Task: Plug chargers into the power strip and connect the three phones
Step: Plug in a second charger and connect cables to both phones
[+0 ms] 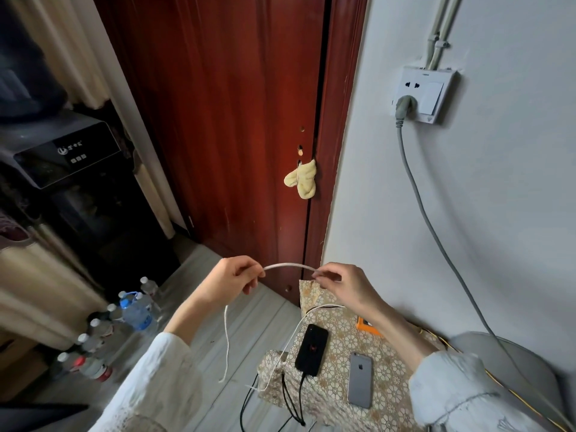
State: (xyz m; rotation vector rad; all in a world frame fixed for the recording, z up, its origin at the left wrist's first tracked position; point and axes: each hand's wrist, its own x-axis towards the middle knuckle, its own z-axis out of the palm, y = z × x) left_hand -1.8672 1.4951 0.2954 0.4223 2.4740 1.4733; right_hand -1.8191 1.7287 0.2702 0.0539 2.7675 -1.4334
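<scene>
Low in the frame's centre, the left hand point(232, 280) and right hand point(341, 283) are pinching a white cable point(288, 265) taut above the worktop point(338, 385), where a black phone point(311, 349) seems connected, a silver phone point(360, 379) is waiting, and no power strip is showing.

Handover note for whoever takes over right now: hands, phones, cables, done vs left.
Left hand and right hand each pinch the white cable, stretched between them above the table; one end dangles below the left hand.
Black phone lies on the patterned tablecloth with a black cable plugged in.
Silver iPhone lies face down, no cable.
Third phone and power strip not clearly in view.
Left: connect the white cable, then the remaining phones.
</scene>
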